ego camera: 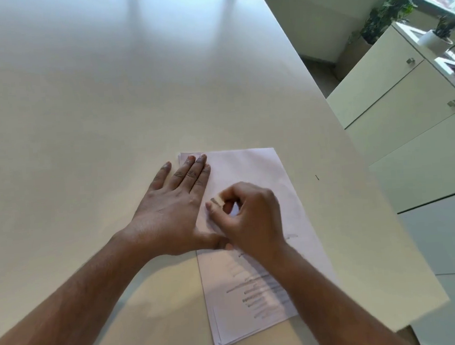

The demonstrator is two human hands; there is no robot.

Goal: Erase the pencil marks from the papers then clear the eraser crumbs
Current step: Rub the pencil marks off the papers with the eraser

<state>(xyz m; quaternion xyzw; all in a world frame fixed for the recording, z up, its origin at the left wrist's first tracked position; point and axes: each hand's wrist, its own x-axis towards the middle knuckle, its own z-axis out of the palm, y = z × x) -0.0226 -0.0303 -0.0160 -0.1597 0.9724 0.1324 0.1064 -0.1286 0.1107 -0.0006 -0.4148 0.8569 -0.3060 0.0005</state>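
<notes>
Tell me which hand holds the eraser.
The right hand pinches the small pale eraser; the left hand lies flat, pressing the white paper stack.

Papers (250, 170) on surface (106, 100), near right edge; cabinet (396, 121) right of surface; plants (390, 9) behind cabinet.

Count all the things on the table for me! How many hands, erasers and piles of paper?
Hands: 2, the left hand lying flat and the right hand pinching the eraser
Erasers: 1
Piles of paper: 1
Total: 4
</notes>
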